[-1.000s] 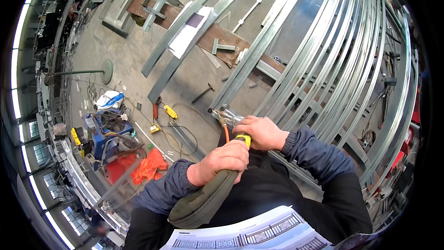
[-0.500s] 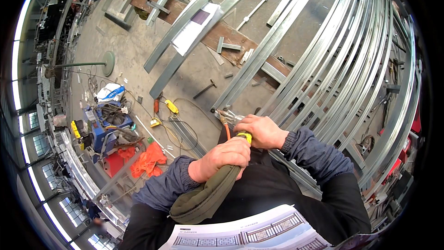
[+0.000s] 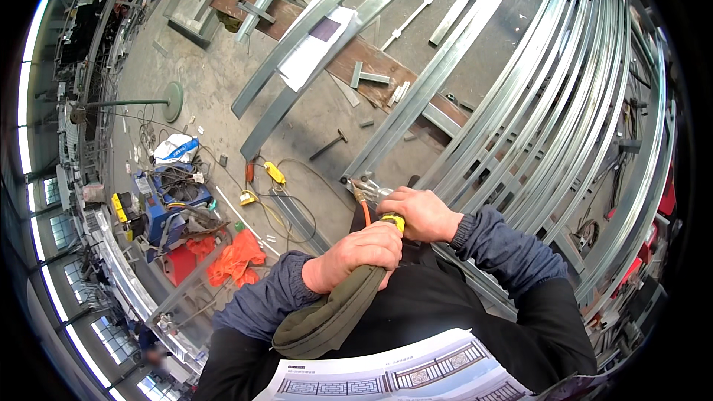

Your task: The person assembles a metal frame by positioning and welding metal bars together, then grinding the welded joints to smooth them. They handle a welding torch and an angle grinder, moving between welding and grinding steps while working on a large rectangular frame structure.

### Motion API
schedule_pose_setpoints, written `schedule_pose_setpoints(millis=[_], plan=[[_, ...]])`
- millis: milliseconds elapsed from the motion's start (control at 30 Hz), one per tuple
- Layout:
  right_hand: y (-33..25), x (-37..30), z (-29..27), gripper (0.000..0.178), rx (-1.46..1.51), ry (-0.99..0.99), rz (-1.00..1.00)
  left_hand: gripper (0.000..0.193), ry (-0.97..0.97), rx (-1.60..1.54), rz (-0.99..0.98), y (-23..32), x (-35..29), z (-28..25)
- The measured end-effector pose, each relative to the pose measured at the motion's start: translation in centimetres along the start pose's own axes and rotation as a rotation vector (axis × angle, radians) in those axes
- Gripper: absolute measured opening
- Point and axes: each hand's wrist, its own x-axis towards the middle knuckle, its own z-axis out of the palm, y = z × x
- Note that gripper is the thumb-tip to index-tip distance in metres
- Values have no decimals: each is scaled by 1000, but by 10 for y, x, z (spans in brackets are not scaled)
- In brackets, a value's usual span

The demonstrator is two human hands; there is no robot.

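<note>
My left hand (image 3: 362,254) is closed in front of my body, its fingers curled round the end of a long olive-green cloth pouch (image 3: 330,313). Touching the fingertips of both hands is a small yellow-and-black object (image 3: 395,219); most of it is hidden, so its kind is unclear. My right hand (image 3: 421,214) is closed over that object from the right, palm down. Just beyond the hands, an orange cable (image 3: 365,208) runs up to a brass-coloured metal fitting (image 3: 359,193). A printed sheet with railing pictures (image 3: 401,371) lies across my front.
Long galvanised steel bars (image 3: 549,96) fill the right side. Two bars at left carry white papers (image 3: 316,48). A hammer (image 3: 328,145) lies on the concrete floor beside cables and a yellow box (image 3: 275,172). Orange cloth (image 3: 236,258) and a blue machine (image 3: 167,212) stand at left.
The view has shifted very slightly against the floor and bars. Both hands keep the same hold and place.
</note>
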Motion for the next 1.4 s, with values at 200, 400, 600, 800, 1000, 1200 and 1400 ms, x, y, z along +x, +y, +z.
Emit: schedule_pose_setpoints(millis=[200,400,600,800,1000,1200,1400], plan=[[0,2,5,36,-10,27,-12,23,1,7,9,0,-3,-2],[-2,4,6,35,-22,35,-12,23,-1,8,20,1,-5,-5],[-3,6,7,36,-27,16,-4,24,6,6,41,1,-5,-6],[-8,8,1,38,-42,-17,11,24,29,-6,47,1,-8,-7],[-8,9,1,39,-42,-13,2,24,16,-27,44,2,-8,-9],[-11,10,-4,39,-39,-7,-11,23,18,-9,59,0,-9,-8],[-9,11,-4,40,-44,-10,-20,24,27,-16,46,2,-9,-9]])
